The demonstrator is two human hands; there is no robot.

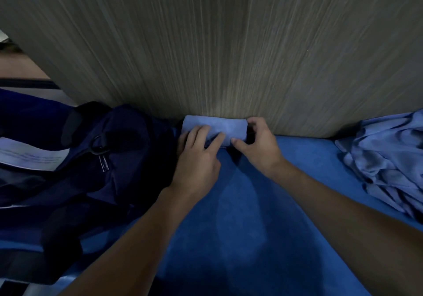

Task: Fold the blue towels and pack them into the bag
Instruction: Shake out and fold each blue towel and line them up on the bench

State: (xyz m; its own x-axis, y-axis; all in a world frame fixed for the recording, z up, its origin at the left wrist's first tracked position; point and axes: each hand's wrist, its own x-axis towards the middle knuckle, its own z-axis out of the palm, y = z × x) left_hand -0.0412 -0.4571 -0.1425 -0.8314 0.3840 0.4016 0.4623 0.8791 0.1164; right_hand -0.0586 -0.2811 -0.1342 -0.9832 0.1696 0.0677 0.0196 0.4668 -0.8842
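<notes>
A light blue towel (217, 125), folded into a small rectangle, lies on the blue surface (240, 204) against the wooden panel. My left hand (199, 156) rests flat on its left part with straight fingers. My right hand (258, 142) holds the towel's right end, thumb at the front edge and fingers curled round the far corner. The dark navy bag (96, 158) lies slumped just left of the towel, with a strap and a metal ring on top; its opening cannot be made out.
A heap of unfolded light blue towels (389, 160) lies at the right edge. The wood-grain panel (229, 44) rises right behind the towel. A white sheet with print (27, 156) sits at the far left beside the bag.
</notes>
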